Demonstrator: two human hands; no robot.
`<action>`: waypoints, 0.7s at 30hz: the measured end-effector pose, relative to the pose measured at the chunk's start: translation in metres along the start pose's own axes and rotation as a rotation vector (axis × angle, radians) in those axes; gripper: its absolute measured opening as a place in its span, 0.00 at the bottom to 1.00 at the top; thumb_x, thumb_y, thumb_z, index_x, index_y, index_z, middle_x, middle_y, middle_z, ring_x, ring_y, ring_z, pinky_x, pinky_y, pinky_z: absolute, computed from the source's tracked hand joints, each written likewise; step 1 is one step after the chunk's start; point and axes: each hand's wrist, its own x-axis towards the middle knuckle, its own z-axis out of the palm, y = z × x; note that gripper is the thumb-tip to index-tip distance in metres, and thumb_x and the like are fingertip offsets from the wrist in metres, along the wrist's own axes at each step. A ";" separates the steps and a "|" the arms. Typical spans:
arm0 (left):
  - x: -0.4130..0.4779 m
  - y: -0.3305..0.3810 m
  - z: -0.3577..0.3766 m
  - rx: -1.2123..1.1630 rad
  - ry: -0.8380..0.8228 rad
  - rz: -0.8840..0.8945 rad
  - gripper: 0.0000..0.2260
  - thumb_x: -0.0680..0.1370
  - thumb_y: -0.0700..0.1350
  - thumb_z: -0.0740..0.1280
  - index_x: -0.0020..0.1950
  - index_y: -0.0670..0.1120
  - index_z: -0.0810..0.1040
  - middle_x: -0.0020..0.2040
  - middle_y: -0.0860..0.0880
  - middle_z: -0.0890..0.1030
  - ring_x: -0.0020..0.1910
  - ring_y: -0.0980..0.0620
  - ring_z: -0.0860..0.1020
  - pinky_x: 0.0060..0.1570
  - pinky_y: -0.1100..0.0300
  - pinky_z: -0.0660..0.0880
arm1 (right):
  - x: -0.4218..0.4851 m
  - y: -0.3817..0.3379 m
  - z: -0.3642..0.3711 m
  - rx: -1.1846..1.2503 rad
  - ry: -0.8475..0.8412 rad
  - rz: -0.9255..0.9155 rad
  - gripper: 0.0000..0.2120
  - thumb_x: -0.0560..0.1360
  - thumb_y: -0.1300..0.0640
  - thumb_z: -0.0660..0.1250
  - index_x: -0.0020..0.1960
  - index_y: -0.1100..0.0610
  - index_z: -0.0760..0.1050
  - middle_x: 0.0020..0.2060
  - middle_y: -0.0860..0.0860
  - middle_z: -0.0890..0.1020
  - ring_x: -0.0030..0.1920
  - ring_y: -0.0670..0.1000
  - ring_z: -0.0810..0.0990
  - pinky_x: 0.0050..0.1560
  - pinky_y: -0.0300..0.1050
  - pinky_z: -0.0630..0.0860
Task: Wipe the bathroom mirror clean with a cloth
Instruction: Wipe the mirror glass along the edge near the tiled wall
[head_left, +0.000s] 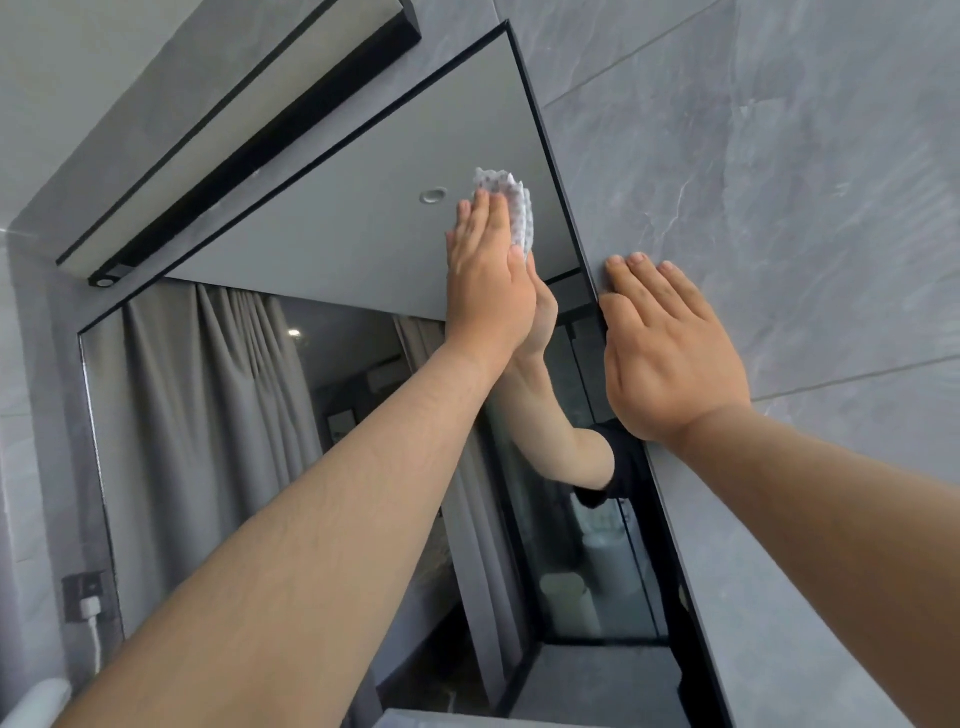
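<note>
A: How far along?
B: Mid-wipe, I'd guess. Left hand (488, 280), fingers straight, presses the cloth (511, 208) under its fingertips, high on the mirror (322, 234) (lower glass probably left). Right hand (670, 343) flat on the wall (779, 182).

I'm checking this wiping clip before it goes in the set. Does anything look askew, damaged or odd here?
Nothing stands out. The left hand presses the cloth flat on the mirror near its upper right corner; the right hand rests flat on the tiled wall beside the black frame. No cracks or spills are visible.
</note>
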 end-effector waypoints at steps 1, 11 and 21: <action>0.000 0.001 0.002 -0.004 0.002 0.000 0.24 0.83 0.41 0.50 0.80 0.41 0.54 0.81 0.45 0.53 0.80 0.50 0.47 0.78 0.56 0.42 | 0.000 0.001 0.000 -0.003 0.002 0.001 0.18 0.77 0.60 0.54 0.58 0.68 0.76 0.70 0.63 0.73 0.73 0.63 0.68 0.77 0.56 0.56; -0.002 -0.013 -0.005 -0.013 0.011 -0.069 0.23 0.84 0.41 0.49 0.80 0.44 0.55 0.81 0.48 0.54 0.80 0.54 0.47 0.76 0.61 0.40 | -0.001 0.000 0.001 0.010 0.029 -0.005 0.17 0.76 0.61 0.55 0.57 0.68 0.76 0.69 0.64 0.73 0.72 0.64 0.69 0.76 0.58 0.57; -0.039 -0.111 -0.038 0.022 0.177 -0.389 0.24 0.83 0.42 0.49 0.81 0.48 0.55 0.81 0.51 0.55 0.79 0.56 0.49 0.78 0.59 0.43 | 0.000 -0.001 0.000 -0.003 0.003 -0.012 0.17 0.76 0.61 0.55 0.58 0.68 0.75 0.69 0.65 0.73 0.72 0.65 0.68 0.77 0.57 0.56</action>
